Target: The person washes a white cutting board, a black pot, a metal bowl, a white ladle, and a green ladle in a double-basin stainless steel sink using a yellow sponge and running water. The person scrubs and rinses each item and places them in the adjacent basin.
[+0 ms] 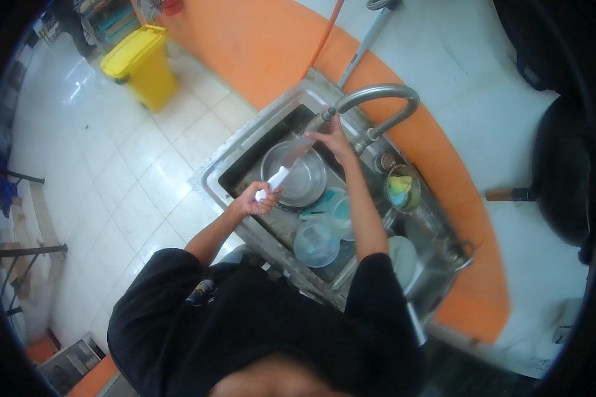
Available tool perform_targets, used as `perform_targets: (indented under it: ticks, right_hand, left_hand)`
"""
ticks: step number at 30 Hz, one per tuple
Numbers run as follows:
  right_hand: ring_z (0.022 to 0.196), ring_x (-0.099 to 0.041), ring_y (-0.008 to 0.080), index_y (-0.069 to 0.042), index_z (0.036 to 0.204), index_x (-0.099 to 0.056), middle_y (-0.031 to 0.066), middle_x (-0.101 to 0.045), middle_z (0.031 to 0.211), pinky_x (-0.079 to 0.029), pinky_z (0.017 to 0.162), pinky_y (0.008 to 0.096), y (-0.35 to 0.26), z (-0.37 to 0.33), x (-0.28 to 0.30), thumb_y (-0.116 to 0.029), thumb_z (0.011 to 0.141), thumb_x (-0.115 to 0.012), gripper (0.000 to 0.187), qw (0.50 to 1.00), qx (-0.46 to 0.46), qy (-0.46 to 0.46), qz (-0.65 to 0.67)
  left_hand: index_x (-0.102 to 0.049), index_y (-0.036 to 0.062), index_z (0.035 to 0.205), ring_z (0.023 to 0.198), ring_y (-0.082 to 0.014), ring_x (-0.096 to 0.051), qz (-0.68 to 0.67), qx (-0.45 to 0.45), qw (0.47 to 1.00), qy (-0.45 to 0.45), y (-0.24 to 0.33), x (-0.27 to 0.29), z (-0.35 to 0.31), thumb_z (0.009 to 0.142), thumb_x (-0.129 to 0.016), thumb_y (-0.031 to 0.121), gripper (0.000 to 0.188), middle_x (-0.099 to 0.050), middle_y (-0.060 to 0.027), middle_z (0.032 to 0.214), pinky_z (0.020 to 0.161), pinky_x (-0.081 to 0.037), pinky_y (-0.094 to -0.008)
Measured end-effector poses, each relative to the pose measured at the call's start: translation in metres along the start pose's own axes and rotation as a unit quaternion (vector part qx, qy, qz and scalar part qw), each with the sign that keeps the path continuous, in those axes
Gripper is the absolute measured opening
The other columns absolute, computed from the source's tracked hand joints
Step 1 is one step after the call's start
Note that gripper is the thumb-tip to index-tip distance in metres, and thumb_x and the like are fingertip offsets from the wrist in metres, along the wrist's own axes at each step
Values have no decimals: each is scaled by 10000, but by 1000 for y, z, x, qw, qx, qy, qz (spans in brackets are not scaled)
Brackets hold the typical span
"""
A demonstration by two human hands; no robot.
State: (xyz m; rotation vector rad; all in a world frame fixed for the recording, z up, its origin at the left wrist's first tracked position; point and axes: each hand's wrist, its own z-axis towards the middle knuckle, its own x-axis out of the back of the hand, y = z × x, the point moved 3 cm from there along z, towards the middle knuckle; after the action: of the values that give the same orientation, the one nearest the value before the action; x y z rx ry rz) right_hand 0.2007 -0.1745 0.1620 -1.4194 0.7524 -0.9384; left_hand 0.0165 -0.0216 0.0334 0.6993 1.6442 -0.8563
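Note:
My left hand (258,200) is closed around the white handle of a knife (273,184). Its broad blade slants up and away over the sink, toward the spout of a curved metal tap (391,89). Close to the spout, my right hand (338,142) has its thumb on the far part of the blade; its other fingers are partly hidden behind the blade and spout. Below the knife, a round metal pan (297,188) lies in the sink basin. Nearer me in the basin are a clear plastic bowl (316,243) and a greenish container (340,215).
Right of the basin, a round holder (410,198) contains a yellow and green sponge beside a metal scrubber (385,162). A pale plate (401,259) rests nearer me. A dark wok (563,172) hangs at the right wall. A yellow bin (142,69) stands on the tiled floor.

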Motion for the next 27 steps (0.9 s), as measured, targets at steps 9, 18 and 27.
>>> perform_targets:
  ticks: [9,18,27]
  right_hand:
    - [792,-591,129,-42,872,-649,38,-640,824,-462,723,269,-13,-27,-29,-175,718,-722,216,986,-137,-92,-1]
    - [840,-615,157,-4,922,-620,65,-649,895,-486,765,285,-8,-48,-41,-187,756,-701,261,960,-200,-136,145]
    - [852,-606,159,-18,940,-640,56,-641,924,-489,741,306,-12,-57,-38,-167,752,-701,247,944,-217,-206,141]
  left_hand:
    - [-462,75,922,439,-66,-363,1,29,999,42,1,18,19,863,-476,109,69,-388,19,587,357,-273,-190]
    - [-451,47,965,454,-62,-375,-12,23,998,62,4,8,42,888,-463,129,113,-387,19,590,366,-293,-175]
    - [-433,41,957,453,-51,-359,-44,14,999,29,-1,-20,64,875,-410,97,102,-370,24,589,357,-288,-162]
